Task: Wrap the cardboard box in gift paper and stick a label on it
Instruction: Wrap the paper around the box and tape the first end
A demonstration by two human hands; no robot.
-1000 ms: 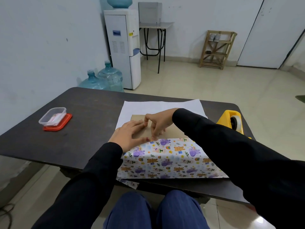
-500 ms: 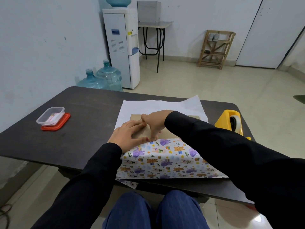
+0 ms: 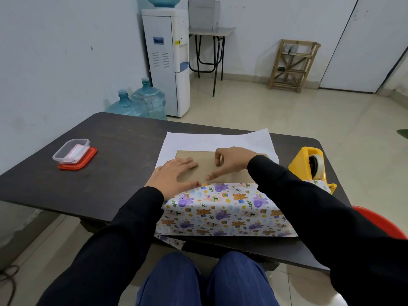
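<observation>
Head view. Cardboard box point(image 3: 205, 164) lies flat on gift paper point(image 3: 220, 208) on the dark table point(image 3: 114, 155). The printed near flap is folded over the box's near part, and the white underside shows beyond its far edge. I see the left hand point(image 3: 174, 175) spread flat, fingers straight, pressing box top and flap edge. The right hand point(image 3: 231, 161) touches the box with a straight index finger. Its other fingers curl, and I cannot tell whether they hold anything. Far left: clear plastic tub point(image 3: 71, 150) on a red lid point(image 3: 89, 159), with white-and-pink contents. Right: yellow tape dispenser point(image 3: 301, 164) carrying a tape roll point(image 3: 316, 165).
</observation>
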